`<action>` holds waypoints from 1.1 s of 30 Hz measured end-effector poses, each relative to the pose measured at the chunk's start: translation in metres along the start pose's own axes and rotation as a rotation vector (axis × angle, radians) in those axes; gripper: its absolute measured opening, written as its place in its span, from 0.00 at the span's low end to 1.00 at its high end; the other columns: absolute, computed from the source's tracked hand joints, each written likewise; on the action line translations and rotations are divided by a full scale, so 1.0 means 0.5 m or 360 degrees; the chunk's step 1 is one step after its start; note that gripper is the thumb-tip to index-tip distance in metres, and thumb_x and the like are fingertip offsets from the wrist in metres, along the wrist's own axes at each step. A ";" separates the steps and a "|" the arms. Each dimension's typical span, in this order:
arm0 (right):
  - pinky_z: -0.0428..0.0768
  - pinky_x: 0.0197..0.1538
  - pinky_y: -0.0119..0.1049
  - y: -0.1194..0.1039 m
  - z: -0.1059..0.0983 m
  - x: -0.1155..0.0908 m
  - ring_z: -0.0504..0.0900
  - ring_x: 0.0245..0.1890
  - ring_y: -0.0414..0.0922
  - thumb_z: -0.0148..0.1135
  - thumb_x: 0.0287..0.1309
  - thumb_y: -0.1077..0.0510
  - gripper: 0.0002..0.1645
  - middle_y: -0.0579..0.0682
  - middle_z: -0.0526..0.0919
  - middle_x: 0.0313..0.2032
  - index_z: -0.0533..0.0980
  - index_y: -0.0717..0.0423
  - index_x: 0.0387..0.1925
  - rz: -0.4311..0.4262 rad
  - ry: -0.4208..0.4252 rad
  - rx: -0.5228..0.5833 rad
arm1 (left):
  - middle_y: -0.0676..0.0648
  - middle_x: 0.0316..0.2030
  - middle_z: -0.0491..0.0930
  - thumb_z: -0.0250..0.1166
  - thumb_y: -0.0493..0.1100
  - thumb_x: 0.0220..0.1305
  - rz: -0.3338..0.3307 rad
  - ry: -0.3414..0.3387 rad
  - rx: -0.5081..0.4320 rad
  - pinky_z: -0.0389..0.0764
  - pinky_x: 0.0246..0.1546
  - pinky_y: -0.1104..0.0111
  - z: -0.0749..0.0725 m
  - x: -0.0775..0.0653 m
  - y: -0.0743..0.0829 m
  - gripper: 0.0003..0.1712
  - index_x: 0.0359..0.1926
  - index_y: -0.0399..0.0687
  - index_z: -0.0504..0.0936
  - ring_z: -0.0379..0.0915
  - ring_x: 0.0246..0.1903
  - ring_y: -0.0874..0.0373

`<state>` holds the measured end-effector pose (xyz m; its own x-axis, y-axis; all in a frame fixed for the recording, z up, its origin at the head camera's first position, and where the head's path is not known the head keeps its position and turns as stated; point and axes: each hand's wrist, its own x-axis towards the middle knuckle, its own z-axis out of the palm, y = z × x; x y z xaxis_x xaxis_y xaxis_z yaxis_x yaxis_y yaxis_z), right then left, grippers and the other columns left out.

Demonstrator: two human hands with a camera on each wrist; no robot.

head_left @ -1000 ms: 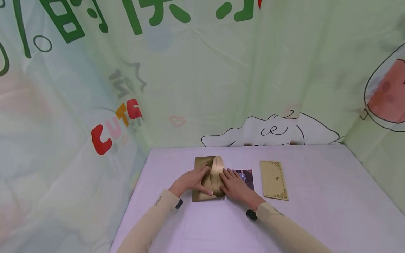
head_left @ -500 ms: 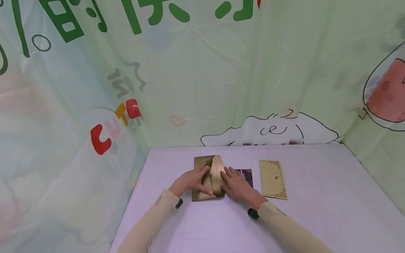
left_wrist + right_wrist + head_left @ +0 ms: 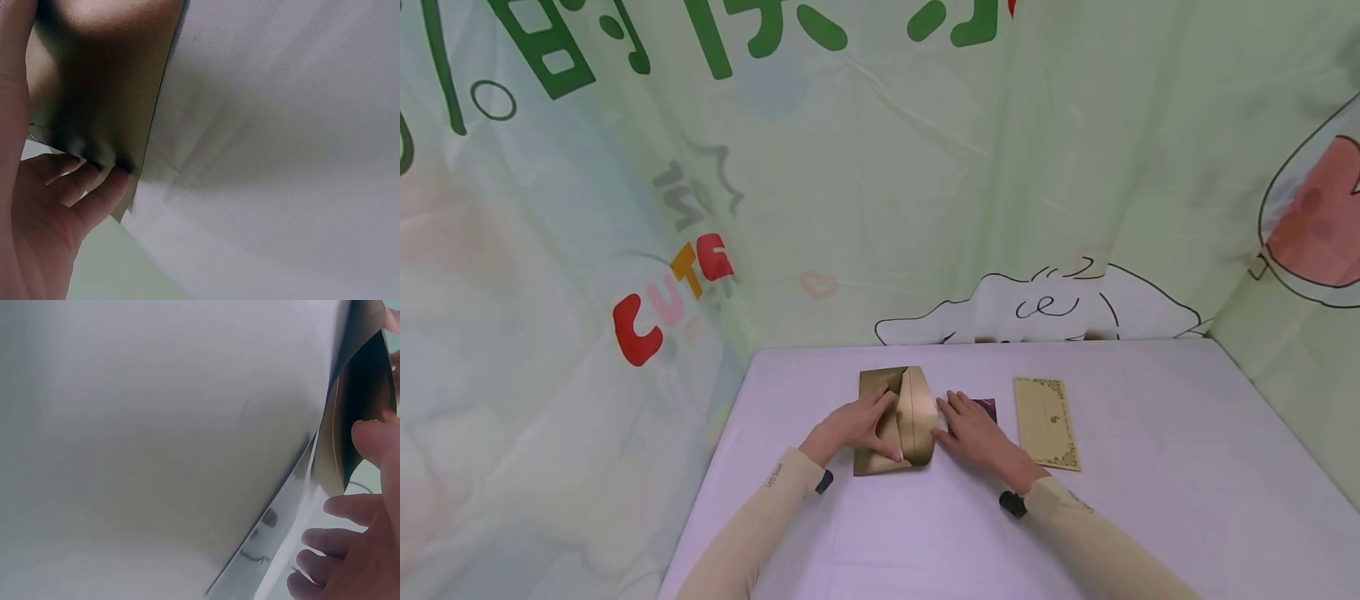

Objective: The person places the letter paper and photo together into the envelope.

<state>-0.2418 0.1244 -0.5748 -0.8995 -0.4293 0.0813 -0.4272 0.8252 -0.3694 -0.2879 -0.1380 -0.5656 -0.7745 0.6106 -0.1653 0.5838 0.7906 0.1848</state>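
A gold envelope lies on the table with its flap folded out to the right. My left hand rests on it, thumb and fingers spread apart near the mouth. The left wrist view shows those fingertips against the envelope's gold surface. Just beyond the flap's right edge is my right hand, its fingers extended. It covers most of a small dark photo, leaving only the far right corner visible. In the right wrist view, the thumb is beside the raised gold flap.
A pale wooden-looking card with ornate corners lies right of the photo. The table has a light lilac cover. Printed curtains hang behind it and at both sides.
My right hand has slid right, off the flap and farther over the photo, hiding more of it. The left hand stays on the envelope.
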 end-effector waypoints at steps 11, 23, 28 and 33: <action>0.61 0.71 0.64 0.063 -0.020 -0.021 0.60 0.72 0.70 0.58 0.70 0.46 0.39 0.74 0.63 0.70 0.64 0.72 0.69 0.0123 0.0034 -0.0073 | 0.33 0.77 0.52 0.69 0.80 0.43 0.0009 -0.0012 -0.0045 0.78 0.58 0.56 0.000 0.001 -0.002 0.58 0.67 0.58 0.58 0.71 0.65 0.44; 0.53 0.74 0.63 0.131 -0.036 -0.032 0.51 0.74 0.71 0.62 0.67 0.42 0.49 0.76 0.54 0.73 0.57 0.74 0.72 0.0367 -0.0087 -0.0079 | 0.33 0.77 0.52 0.70 0.79 0.43 -0.0001 -0.0008 -0.0070 0.77 0.60 0.55 -0.003 -0.006 0.003 0.58 0.68 0.57 0.58 0.69 0.67 0.43; 0.53 0.74 0.63 0.135 -0.037 -0.028 0.52 0.74 0.71 0.64 0.65 0.42 0.45 0.76 0.56 0.72 0.63 0.72 0.68 0.0371 -0.0078 -0.0079 | 0.33 0.77 0.52 0.71 0.78 0.43 0.0000 -0.0004 -0.0090 0.78 0.60 0.55 -0.003 -0.005 0.003 0.58 0.68 0.58 0.59 0.69 0.67 0.43; 0.55 0.74 0.62 0.127 -0.042 -0.025 0.56 0.73 0.70 0.67 0.64 0.45 0.42 0.75 0.61 0.70 0.66 0.72 0.65 0.0352 -0.0027 -0.0058 | 0.35 0.78 0.51 0.70 0.80 0.43 -0.0001 0.0002 -0.0104 0.77 0.60 0.54 0.007 -0.001 -0.005 0.59 0.69 0.59 0.58 0.68 0.68 0.43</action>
<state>-0.2595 0.1897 -0.5801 -0.9701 -0.2423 -0.0136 -0.2231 0.9126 -0.3426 -0.2883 -0.1402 -0.5693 -0.7751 0.6101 -0.1641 0.5663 0.7861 0.2475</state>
